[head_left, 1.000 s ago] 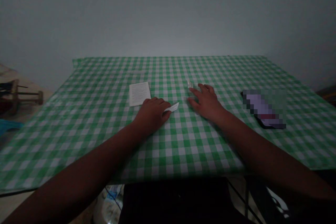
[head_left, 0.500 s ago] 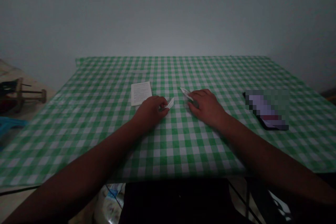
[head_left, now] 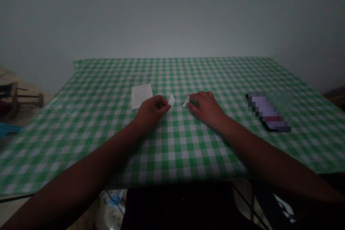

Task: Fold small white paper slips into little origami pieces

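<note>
My left hand (head_left: 152, 109) pinches a small piece of white paper (head_left: 171, 101) with faint print, between thumb and fingers. Across a narrow gap, my right hand (head_left: 205, 106) grips a second small white paper piece (head_left: 185, 101), mostly hidden behind its fingers. The two pieces are apart from each other. Just behind my left hand lies a printed white sheet or booklet (head_left: 141, 94), flat on the green and white checked tablecloth (head_left: 172, 158). Both hands are low over the middle of the cloth.
A phone (head_left: 269, 113), partly blurred out by pixels, lies right of my right arm. The pale wall (head_left: 172, 18) rises behind the table. On the floor at left are a wooden stool-like frame (head_left: 16, 97) and a blue object (head_left: 9, 129).
The paper pieces have turned in my fingers: the left one now stands more upright, the right one points down-left. The whole view has shifted slightly.
</note>
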Demonstrator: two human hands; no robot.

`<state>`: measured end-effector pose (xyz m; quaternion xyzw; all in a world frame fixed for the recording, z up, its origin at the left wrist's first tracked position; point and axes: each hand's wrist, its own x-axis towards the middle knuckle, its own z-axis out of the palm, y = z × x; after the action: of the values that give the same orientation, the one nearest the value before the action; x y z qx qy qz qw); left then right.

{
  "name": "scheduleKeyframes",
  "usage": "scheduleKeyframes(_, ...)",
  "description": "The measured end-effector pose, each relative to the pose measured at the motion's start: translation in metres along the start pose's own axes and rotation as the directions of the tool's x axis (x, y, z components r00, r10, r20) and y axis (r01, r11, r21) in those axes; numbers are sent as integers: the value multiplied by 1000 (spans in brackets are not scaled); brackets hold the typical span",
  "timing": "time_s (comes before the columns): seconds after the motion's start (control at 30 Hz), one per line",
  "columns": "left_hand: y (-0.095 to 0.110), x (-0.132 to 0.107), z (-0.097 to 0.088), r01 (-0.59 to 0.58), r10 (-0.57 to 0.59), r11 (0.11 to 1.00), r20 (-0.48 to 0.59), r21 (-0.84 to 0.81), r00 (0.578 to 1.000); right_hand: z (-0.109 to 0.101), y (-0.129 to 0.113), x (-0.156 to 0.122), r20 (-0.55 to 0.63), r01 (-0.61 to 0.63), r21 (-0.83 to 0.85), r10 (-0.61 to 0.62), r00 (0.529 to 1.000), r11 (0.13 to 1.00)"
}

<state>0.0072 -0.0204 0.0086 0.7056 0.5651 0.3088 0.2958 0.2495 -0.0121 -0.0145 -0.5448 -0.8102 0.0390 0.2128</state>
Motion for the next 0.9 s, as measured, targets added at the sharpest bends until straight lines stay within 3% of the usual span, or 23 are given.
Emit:
scheduleKeyframes(0.23, -2, 3, -2, 55, -54, 991, 9, -125, 998, 3, -7, -4, 72, 75, 76, -81, 994, 994)
scheduleKeyframes(0.47, -3, 2, -2, 51, -45, 994, 66, -94, 997, 2, -12, -11, 112, 213, 213, -241, 964, 954)
scheduleKeyframes(0.6, -4, 2, -2, 54, -48, 995, 71, -83, 996, 3, -17, -12, 76, 245, 326, -284, 956, 913)
scheduleKeyframes(0.73, -5, 3, -2, 56, -47, 994, 91, -97, 995, 4, -21, -12, 11, 198, 449, -227, 974, 871)
scheduleKeyframes(0.9, -5, 2, -4, 107, -75, 971, 155, -215, 985, 5, -24, -11, 16, 10, 680, -28, 999, 733)
